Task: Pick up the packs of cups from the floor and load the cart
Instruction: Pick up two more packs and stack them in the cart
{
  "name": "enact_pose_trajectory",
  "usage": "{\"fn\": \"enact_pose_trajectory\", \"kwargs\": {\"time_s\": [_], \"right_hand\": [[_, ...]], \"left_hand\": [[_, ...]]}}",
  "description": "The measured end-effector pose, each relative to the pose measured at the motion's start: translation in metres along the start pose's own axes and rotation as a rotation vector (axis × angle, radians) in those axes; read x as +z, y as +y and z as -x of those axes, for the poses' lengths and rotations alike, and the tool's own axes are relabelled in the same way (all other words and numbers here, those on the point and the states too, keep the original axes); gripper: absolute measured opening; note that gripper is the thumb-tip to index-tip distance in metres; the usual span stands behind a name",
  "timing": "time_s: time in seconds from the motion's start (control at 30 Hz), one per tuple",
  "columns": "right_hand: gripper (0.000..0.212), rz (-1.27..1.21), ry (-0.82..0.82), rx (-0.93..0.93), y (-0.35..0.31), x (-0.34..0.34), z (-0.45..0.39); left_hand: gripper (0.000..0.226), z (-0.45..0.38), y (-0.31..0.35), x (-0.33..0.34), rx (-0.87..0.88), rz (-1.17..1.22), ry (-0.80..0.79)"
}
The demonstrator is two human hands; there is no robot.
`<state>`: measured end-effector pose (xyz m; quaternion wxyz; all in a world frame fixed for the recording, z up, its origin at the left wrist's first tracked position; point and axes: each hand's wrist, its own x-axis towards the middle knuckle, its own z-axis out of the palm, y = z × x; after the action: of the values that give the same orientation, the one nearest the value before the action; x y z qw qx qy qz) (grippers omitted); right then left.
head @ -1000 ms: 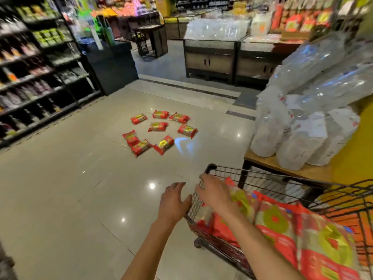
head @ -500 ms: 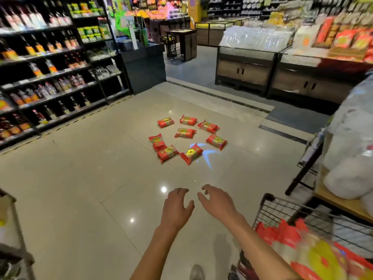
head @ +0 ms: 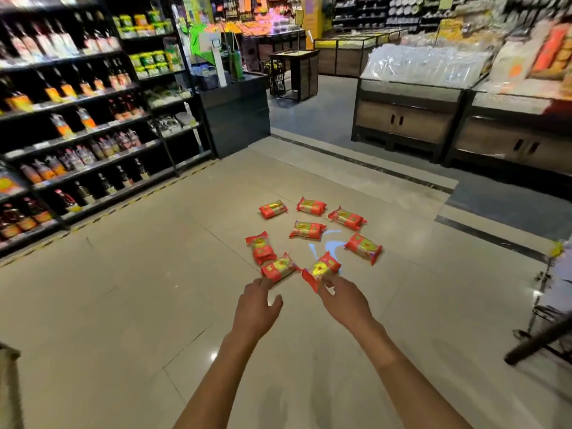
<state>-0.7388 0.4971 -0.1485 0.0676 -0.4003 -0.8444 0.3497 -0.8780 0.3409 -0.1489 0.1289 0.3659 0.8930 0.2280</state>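
pale floor tiles point(head: 130, 305) hold eight red packs point(head: 307, 230), clustered ahead between bottle shelves point(head: 62, 134) and wooden counters point(head: 402, 119). both hands reach out with a wide, empty grip, left hand point(head: 255, 311) just short of one pack, right hand point(head: 345, 301) at another.

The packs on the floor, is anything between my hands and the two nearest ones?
Nothing visible. The left hand and right hand reach over bare floor toward the two nearest packs; whether they touch is unclear.
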Motion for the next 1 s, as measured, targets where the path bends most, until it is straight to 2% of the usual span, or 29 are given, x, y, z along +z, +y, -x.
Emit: {"fn": "enact_pose_trajectory", "kwargs": {"time_s": [0.13, 0.27, 0.47, 0.6, 0.73, 0.83, 1.0], "right_hand": [[0.027, -0.186, -0.039, 0.072, -0.025, 0.015, -0.091], [0.026, -0.274, -0.015, 0.122, -0.046, 0.042, -0.187], [0.032, -0.326, -0.026, 0.247, -0.073, 0.083, -0.307], [0.032, -0.365, 0.041, 0.346, -0.077, 0.083, -0.375], [0.031, -0.374, 0.045, 0.475, -0.051, 0.084, -0.443], [0.019, -0.379, 0.033, 0.534, -0.023, 0.087, -0.502], [0.039, -0.332, -0.067, 0.608, 0.033, 0.107, -0.631]], "left_hand": [[0.048, -0.089, -0.039, -0.013, -0.023, 0.011, -0.041], [0.071, -0.193, -0.076, -0.019, 0.002, 0.022, -0.071], [0.047, -0.336, -0.112, -0.024, 0.038, 0.033, -0.229], [0.066, -0.434, -0.12, -0.02, 0.069, 0.013, -0.353], [0.069, -0.525, -0.125, 0.015, 0.022, 0.058, -0.449], [0.047, -0.6, -0.125, 0.054, -0.047, 0.114, -0.484], [0.051, -0.719, -0.111, 0.116, -0.003, 0.072, -0.504]]}}
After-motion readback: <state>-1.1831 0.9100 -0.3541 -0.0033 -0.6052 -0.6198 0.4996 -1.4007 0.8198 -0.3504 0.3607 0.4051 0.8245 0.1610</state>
